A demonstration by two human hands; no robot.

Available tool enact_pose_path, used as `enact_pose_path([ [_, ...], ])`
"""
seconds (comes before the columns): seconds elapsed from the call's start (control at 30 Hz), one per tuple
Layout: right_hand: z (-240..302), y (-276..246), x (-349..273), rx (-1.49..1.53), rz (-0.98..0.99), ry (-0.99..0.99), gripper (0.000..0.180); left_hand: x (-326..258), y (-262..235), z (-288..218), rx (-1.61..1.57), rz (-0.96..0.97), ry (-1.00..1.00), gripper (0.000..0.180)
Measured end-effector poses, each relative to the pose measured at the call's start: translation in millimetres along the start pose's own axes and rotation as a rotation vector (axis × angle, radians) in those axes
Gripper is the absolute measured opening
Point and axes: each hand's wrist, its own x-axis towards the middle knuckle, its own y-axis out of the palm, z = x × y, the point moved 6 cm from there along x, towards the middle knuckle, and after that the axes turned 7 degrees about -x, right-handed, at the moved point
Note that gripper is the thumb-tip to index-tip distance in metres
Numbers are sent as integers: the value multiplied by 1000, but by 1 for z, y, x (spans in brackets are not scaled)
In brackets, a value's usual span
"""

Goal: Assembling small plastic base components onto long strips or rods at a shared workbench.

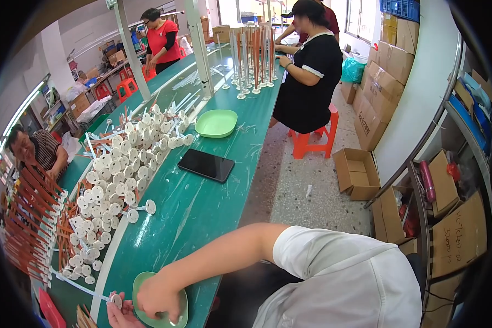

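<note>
1 long green desk (169, 213) runs away from you, with a pale line (115, 249) along its length. On your side, towards the far end, a co-worker in black (307, 68) sits on a red-orange stool (315, 141). Beyond the pale line you have a heap of white-disc pieces (117, 180), many discs overlapping, with pale and brown stems sticking out among them; a few discs reach across the line towards you. Past the heap's near part, brown sticks (30, 218) stand close together in rows, and near the co-worker a cluster of upright stems (256, 54) stands on round white bases.

2 green dishes share your side of the desk: the far dish (216, 124) lies beside the heap, the near dish (183, 306) right under your hands. Your right hand (161, 298) is down in the near dish with its fingers bent; you cannot tell from this view whether they grip anything. Your left hand (123, 316) is beside that dish, fingers closed around the disc end of 1 held piece (116, 300), whose pale stem points away towards the brown sticks. A black phone (206, 165) lies flat between the 2 dishes, nearer the far dish.
</note>
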Motion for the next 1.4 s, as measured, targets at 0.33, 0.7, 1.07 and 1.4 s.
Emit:
enact_pose_path([
  [0.33,-3,-6,-1,180,-9,137,12,5,-12,10,78,59,2,34],
  [0.7,-12,-33,-9,217,-392,285,8,-6,22,-6,74,146,69,39],
  [1.07,-3,-67,-18,-247,-630,315,13,-12,25,-7,61,74,27,30],
  [1.4,-1,-58,-5,-100,-424,295,11,-15,22,-14,115,39,63,30],
])
